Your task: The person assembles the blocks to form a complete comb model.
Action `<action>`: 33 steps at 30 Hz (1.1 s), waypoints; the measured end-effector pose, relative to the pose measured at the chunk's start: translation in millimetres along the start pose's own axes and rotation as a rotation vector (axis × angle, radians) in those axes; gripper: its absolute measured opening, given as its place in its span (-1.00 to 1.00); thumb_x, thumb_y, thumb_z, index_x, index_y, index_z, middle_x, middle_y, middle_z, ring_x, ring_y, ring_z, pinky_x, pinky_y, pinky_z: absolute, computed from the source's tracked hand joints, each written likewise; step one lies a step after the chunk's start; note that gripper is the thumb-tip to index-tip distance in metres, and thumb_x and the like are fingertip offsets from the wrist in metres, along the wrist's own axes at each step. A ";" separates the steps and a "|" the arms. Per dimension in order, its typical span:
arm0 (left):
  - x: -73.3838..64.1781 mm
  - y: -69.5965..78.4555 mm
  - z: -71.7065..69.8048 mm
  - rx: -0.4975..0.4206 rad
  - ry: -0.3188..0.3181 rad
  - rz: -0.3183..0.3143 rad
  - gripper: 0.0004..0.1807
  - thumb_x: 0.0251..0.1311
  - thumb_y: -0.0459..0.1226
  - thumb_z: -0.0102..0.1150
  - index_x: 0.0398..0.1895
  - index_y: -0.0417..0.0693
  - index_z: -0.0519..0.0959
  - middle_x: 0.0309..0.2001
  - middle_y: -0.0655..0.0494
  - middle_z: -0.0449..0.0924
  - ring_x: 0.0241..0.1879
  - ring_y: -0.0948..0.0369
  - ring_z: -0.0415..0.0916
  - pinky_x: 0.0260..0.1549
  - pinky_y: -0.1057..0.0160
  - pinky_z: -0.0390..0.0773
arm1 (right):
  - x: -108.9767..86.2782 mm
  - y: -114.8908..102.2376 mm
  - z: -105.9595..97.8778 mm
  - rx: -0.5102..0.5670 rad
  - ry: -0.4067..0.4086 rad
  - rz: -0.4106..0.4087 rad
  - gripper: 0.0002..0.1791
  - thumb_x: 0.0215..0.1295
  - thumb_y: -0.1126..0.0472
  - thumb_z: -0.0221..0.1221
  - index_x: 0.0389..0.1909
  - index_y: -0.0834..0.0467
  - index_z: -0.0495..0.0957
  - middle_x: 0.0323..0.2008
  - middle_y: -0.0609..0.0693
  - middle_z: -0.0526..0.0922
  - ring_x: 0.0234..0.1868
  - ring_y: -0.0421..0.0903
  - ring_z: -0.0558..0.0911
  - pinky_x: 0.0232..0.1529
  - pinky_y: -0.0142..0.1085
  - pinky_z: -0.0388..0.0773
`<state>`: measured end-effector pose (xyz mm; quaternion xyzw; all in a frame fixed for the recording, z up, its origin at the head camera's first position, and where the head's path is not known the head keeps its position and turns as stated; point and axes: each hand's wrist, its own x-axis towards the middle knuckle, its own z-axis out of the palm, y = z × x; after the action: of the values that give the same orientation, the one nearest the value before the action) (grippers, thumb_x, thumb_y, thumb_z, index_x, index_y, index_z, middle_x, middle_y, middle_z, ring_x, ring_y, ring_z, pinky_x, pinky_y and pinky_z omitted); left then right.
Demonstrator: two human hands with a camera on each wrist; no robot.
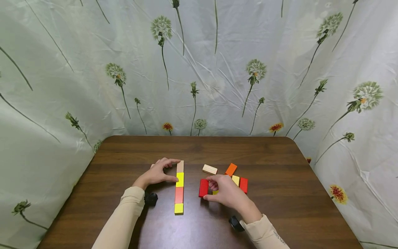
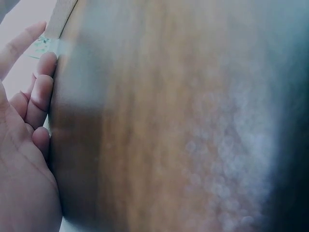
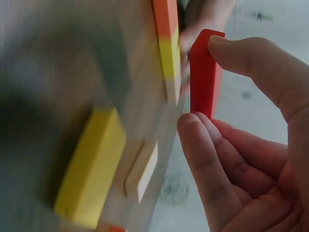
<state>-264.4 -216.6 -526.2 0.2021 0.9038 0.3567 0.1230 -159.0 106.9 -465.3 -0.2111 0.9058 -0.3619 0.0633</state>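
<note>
My right hand [image 1: 228, 193] pinches a red wooden block [image 1: 203, 187] endwise between thumb and fingertips. In the right wrist view the red block [image 3: 203, 72] appears raised over the tabletop. A straight row of blocks runs away from me in the middle: a yellow block [image 1: 178, 209] nearest, then an orange-red block [image 1: 179, 196], another yellow block [image 1: 180, 183] and a plain wood block [image 1: 180, 166] at the far end. My left hand [image 1: 157, 174] lies left of the row, its thumb at the farther yellow block and its outstretched index finger at the plain block's far end.
Right of the row are loose blocks: a plain wood block [image 1: 209, 169], an orange block [image 1: 231, 169], a pale yellow block [image 1: 236, 180], a red block [image 1: 244, 185] and a yellow block [image 3: 94, 166] partly under my right hand. A flowered curtain [image 1: 217, 69] hangs behind the brown table [image 1: 273, 166].
</note>
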 end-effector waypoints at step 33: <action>-0.2 -0.8 0.6 -0.005 0.010 0.012 -0.14 0.05 0.12 0.64 0.48 0.30 0.53 0.08 0.08 0.52 0.14 0.11 0.36 0.03 -0.02 0.18 | -34.4 -45.7 72.4 -0.039 -0.244 -0.072 -0.50 0.09 0.06 0.64 0.04 0.07 0.75 -0.35 -0.32 0.60 -0.32 -0.48 0.51 -0.18 -0.58 0.55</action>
<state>-264.2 -216.9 -527.2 0.2055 0.9021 0.3608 0.1170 -93.2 46.4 -488.3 -0.2871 0.8901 -0.3178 0.1556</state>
